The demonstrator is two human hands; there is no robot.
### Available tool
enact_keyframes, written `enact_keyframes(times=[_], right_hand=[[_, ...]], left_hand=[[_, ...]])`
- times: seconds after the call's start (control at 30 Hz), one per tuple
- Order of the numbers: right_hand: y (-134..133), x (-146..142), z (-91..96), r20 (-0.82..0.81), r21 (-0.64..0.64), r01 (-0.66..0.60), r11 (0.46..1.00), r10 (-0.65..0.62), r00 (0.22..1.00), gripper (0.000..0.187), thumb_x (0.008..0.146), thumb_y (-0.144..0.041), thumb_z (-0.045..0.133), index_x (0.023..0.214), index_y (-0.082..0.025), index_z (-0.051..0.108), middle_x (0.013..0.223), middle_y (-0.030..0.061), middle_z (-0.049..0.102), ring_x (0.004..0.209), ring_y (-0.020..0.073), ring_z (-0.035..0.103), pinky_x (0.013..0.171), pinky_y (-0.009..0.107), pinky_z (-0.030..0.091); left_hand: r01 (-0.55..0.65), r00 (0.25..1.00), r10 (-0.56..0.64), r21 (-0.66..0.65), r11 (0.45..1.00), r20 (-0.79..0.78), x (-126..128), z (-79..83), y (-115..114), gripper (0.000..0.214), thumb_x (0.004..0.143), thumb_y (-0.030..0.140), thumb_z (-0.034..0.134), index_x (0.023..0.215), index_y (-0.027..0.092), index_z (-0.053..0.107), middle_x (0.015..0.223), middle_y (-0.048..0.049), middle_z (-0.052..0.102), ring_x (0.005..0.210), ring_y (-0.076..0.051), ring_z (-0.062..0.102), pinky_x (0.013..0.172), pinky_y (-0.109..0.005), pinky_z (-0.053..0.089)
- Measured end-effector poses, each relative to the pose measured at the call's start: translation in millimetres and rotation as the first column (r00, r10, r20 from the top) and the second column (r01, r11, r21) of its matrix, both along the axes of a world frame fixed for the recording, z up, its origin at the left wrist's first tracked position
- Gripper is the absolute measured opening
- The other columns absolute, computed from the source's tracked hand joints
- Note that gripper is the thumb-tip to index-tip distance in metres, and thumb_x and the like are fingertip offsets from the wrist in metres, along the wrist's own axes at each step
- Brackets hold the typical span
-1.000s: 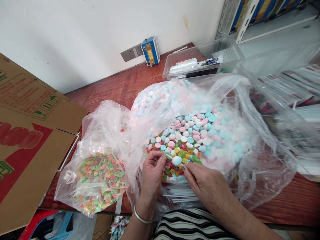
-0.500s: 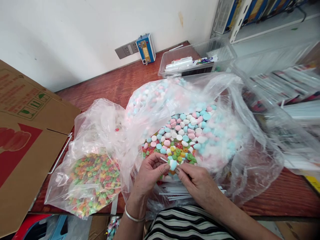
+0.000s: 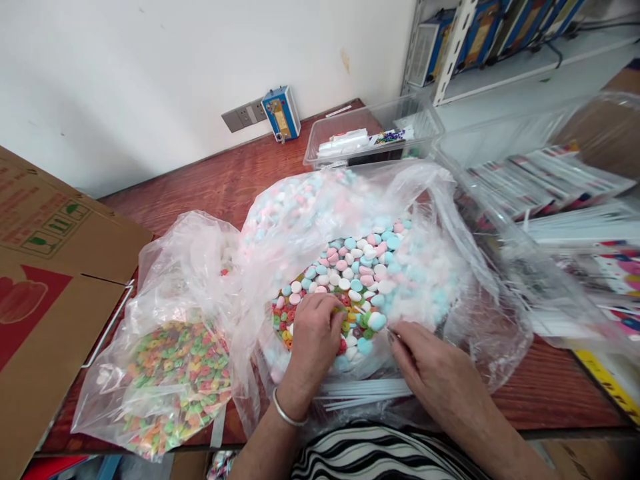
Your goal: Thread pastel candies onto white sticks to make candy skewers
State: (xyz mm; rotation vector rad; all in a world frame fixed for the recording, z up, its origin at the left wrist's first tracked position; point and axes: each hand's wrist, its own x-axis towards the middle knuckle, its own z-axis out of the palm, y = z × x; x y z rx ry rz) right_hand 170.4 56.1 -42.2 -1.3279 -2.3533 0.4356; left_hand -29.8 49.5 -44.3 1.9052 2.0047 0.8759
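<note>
Left hand (image 3: 313,340) curled among ring candies (image 3: 350,320); right hand (image 3: 435,373) pinching stick of blue candy (image 3: 377,321). Light, brittle: grip stick, not head.

I seem to be in a small packing workroom: bulk candy bags (image 3: 360,267) on a wooden table (image 3: 210,180), flattened cartons (image 3: 45,267), and stock shelving (image 3: 450,40).

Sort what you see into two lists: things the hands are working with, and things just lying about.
In use: left hand, right hand, blue sweet on a stick, open bag of sweets, white sticks.

Lying about: bag of coloured rings, cardboard box, clear tub, wall socket.
</note>
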Motion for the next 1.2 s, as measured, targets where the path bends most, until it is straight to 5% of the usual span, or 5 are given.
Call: enact_keyframes(times=[0.27, 0.67, 0.87, 1.03, 1.2], right_hand=[[1.4, -7.6, 3.6, -0.017, 0.055, -0.049, 0.997, 0.050, 0.999, 0.030, 0.099, -0.023, 0.035, 0.096, -0.019, 0.064, 0.078, 0.0028, 0.071, 0.063, 0.0193, 0.071, 0.050, 0.028, 0.041], [1.4, -12.6, 2.9, -0.039, -0.008, -0.055, 0.998, 0.055, 0.998, 0.027, 0.098, -0.021, 0.038, 0.095, -0.018, 0.065, 0.082, 0.0059, 0.070, 0.066, 0.0206, 0.070, 0.053, 0.028, 0.045], [-1.2, -21.7, 2.4, -0.334, -0.104, -0.124, 0.987, 0.083, 0.939, 0.028, 0.095, -0.015, 0.038, 0.100, -0.016, 0.065, 0.091, 0.0102, 0.070, 0.094, 0.0221, 0.069, 0.081, 0.032, 0.054], [0.7, -16.9, -4.0, -0.302, -0.232, -0.193, 0.953, 0.118, 0.946, 0.034, 0.099, -0.022, 0.037, 0.120, -0.018, 0.063, 0.108, 0.0130, 0.071, 0.103, 0.0247, 0.068, 0.085, 0.036, 0.054], [-1.9, -13.4, -2.0, -0.262, -0.355, -0.166, 0.920, 0.072, 0.962, 0.031, 0.099, -0.024, 0.035, 0.092, -0.020, 0.065, 0.083, 0.0059, 0.072, 0.075, 0.0206, 0.068, 0.066, 0.029, 0.050]], left_hand=[[-0.098, 0.675, 0.257, -0.261, 0.960, 0.692, 1.2, 7.8, -2.7, 0.011, 0.078, 0.027, 0.068, 0.080, 0.017, 0.066, 0.068, 0.0010, 0.065, 0.063, -0.012, 0.059, 0.059, -0.023, 0.047], [-0.104, 0.423, 0.304, -0.288, 0.952, 0.853, 12.5, 6.8, -0.3, 0.018, 0.069, 0.028, 0.079, 0.075, 0.014, 0.069, 0.061, 0.0005, 0.065, 0.058, -0.010, 0.059, 0.057, -0.020, 0.049], [-0.050, 0.000, 0.333, -0.333, 0.942, 0.943, 13.2, 5.4, -2.1, 0.035, 0.067, 0.035, 0.083, 0.094, 0.018, 0.069, 0.070, 0.0036, 0.062, 0.057, -0.006, 0.056, 0.056, -0.018, 0.049], [0.067, 0.065, 0.386, -0.390, 0.918, 0.920, 11.6, 10.1, -7.6, 0.037, 0.071, 0.044, 0.080, 0.090, 0.013, 0.074, 0.084, -0.0050, 0.068, 0.067, -0.010, 0.061, 0.061, -0.020, 0.051], [0.096, 0.196, 0.366, -0.390, 0.916, 0.910, 16.7, 4.1, -12.1, 0.039, 0.078, 0.049, 0.072, 0.098, 0.016, 0.076, 0.080, -0.0039, 0.069, 0.068, -0.010, 0.059, 0.064, -0.021, 0.047]])
